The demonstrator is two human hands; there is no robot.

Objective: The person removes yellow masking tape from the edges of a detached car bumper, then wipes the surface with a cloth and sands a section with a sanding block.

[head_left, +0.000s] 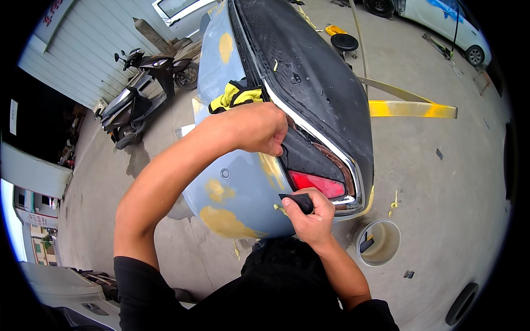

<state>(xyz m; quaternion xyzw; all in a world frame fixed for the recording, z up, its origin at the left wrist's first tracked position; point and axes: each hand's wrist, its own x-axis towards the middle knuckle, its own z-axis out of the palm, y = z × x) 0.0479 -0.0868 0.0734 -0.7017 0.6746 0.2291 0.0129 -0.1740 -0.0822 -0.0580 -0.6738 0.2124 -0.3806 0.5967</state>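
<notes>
We bend over the rear corner of a pale blue car body (243, 187), both hands at work on it beside the tail lamp (316, 183). Our right hand (312, 216) is curled tight around a small dark sanding block (298, 202), thumb laid over its top, and presses the block against the panel just below the red lens of the lamp. Our left hand (258, 128) is closed into a loose fist and rests on the body above and to the left of the right hand, knuckles against the lamp's dark upper edge; we cannot tell whether it has anything in it. Patches of yellow filler (223, 220) mark the blue panel to the left of the right hand and below the left one, and a narrow yellow streak runs between the two hands. A crumpled yellow and black cloth (236, 96) lies on the body just beyond the left hand. A chrome strip (326, 146) edges the lamp to the right of both hands, under the black trunk lid (309, 71). On the concrete floor (441, 204), a round bucket (377, 243) stands near the right hand, to its right. A parked scooter (141, 91) stands well apart, far to the left of the left hand.
</notes>
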